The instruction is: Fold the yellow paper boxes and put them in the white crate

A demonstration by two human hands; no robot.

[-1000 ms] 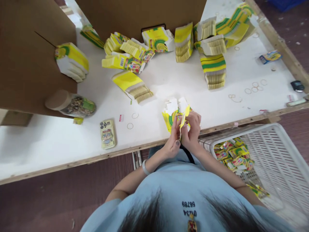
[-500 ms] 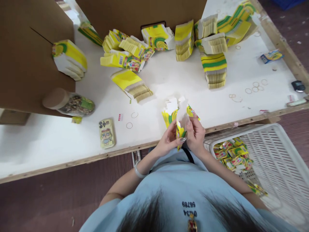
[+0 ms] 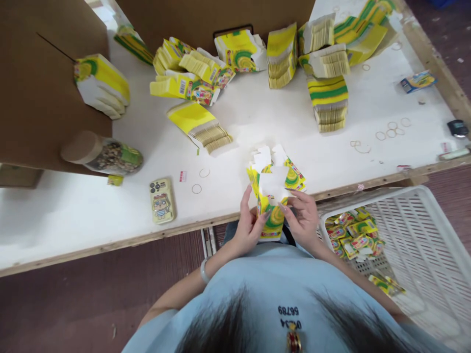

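Note:
A small yellow-and-green carton [image 3: 273, 223] with its white flap standing up is held at the table's front edge, printed face towards me. My left hand [image 3: 249, 226] is closed on its left side, thumb across the front. On the right edge, near the base of the flap, my right hand [image 3: 302, 216] grips the carton between thumb and fingers. Just beyond it on the table lie more yellow cartons [image 3: 295, 175] with white flaps, partly hidden by the one in my hands.
Bundles of flat yellow cartons [image 3: 200, 125] lie across the table, against cardboard boxes [image 3: 221, 14] at the back. A phone [image 3: 162, 201] and a jar [image 3: 117, 156] are on the left. Rubber bands [image 3: 391, 132] lie at right. A white basket [image 3: 423, 230] below the table holds small cartons [image 3: 355, 230].
The carton has turned from edge-on to face me, showing its printed front and white flap. My hands have moved slightly apart, now at its two sides.

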